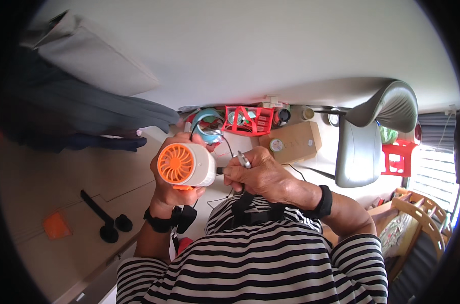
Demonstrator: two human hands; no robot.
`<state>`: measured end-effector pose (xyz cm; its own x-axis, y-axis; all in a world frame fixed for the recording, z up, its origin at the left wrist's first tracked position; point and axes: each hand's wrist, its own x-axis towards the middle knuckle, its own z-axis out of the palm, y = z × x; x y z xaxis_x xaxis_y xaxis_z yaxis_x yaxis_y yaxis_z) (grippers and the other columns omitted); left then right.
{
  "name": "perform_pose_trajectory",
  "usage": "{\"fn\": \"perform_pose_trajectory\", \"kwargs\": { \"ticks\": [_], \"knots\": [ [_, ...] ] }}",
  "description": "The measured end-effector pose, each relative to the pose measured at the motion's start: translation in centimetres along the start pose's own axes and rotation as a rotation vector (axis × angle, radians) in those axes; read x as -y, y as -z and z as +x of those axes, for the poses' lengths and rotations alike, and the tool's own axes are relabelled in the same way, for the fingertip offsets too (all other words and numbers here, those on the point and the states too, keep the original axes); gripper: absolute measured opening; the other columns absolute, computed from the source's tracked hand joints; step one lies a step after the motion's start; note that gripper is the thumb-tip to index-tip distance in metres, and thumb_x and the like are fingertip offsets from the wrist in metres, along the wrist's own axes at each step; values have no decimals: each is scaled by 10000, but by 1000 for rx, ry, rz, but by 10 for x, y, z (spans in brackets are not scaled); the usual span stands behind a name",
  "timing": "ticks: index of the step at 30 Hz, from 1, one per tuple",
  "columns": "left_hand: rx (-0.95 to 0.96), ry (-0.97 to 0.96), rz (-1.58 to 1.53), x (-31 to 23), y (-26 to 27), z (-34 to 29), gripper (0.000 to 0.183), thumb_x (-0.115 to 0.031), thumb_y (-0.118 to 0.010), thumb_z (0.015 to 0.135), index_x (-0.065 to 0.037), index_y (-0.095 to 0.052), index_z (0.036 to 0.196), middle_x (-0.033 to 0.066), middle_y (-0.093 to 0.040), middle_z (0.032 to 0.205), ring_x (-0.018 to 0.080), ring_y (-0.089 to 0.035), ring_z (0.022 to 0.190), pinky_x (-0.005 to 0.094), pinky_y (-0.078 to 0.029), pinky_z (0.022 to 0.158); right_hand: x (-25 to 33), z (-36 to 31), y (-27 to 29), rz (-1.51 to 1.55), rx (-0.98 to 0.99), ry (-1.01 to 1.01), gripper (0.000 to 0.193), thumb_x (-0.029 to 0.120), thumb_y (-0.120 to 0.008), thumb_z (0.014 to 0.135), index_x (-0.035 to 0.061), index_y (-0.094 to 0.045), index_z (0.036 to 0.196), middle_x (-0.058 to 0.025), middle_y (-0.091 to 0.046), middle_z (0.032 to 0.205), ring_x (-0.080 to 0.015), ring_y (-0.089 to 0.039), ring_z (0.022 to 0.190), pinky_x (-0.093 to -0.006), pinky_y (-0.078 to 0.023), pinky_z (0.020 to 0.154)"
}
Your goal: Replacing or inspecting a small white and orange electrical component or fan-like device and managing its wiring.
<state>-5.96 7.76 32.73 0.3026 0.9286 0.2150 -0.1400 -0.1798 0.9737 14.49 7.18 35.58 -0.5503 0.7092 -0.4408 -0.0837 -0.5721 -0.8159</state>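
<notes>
My left hand (170, 190) grips a small white fan with an orange grille (185, 164), held up in front of my chest with the grille facing left. My right hand (257, 175) is closed around a thin tool with a metal tip (243, 159), its dark end touching the fan's right side. Both wrists wear black bands. My striped shirt (260, 258) fills the lower part of the view.
A black stand piece (102, 215) and an orange square part (56, 226) lie on the wooden surface at left. Farther off are a red basket (249, 120), a cardboard box (294, 142), blue tape rolls (207, 126), a grey chair (364, 142) and a red stool (399, 157).
</notes>
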Motion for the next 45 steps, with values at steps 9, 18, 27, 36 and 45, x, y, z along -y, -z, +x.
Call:
{"fn": "perform_pose_trajectory", "kwargs": {
  "ticks": [9, 18, 27, 36, 45],
  "knots": [
    [11, 58, -12, 57, 0, -6, 550, -32, -606, 498, 35, -468, 1026, 99, -478, 956, 227, -535, 844, 421, -508, 793, -35, 31, 24, 27, 39, -159, 255, 193, -539, 861, 2, -618, 712, 11, -531, 562, -28, -404, 460, -198, -314, 415],
    [-369, 487, -871, 144, 13, -45, 627, -211, -525, 589, -31, -429, 1181, 153, -478, 1074, 306, -529, 943, 511, -412, 883, -81, 75, 67, 223, -26, -271, 244, 206, -529, 853, -19, -623, 840, -39, -568, 608, -28, -376, 430, -191, -276, 383],
    [-662, 793, -1136, 219, 16, -76, 534, -383, -550, 706, -35, -462, 1103, 194, -511, 969, 319, -552, 861, 443, -531, 663, -184, 130, 90, 55, -31, -318, 218, 180, -513, 853, -17, -601, 822, -12, -522, 602, -21, -367, 423, -186, -254, 372],
    [-464, 819, -535, 263, 25, -88, 571, -277, -640, 565, -18, -482, 1048, 114, -521, 926, 235, -536, 900, 347, -467, 788, -225, 159, 109, 545, 56, -646, 317, 287, -535, 860, 0, -593, 737, -27, -514, 570, -38, -326, 386, -195, -235, 369],
    [-218, 662, -55, 290, 22, -98, 634, -58, -729, 458, -19, -476, 1038, 100, -550, 1014, 168, -564, 881, 301, -464, 797, -247, 163, 117, 169, 80, -553, 245, 231, -598, 774, 1, -600, 691, -4, -511, 541, -70, -436, 499, -235, -357, 494]
  ]
}}
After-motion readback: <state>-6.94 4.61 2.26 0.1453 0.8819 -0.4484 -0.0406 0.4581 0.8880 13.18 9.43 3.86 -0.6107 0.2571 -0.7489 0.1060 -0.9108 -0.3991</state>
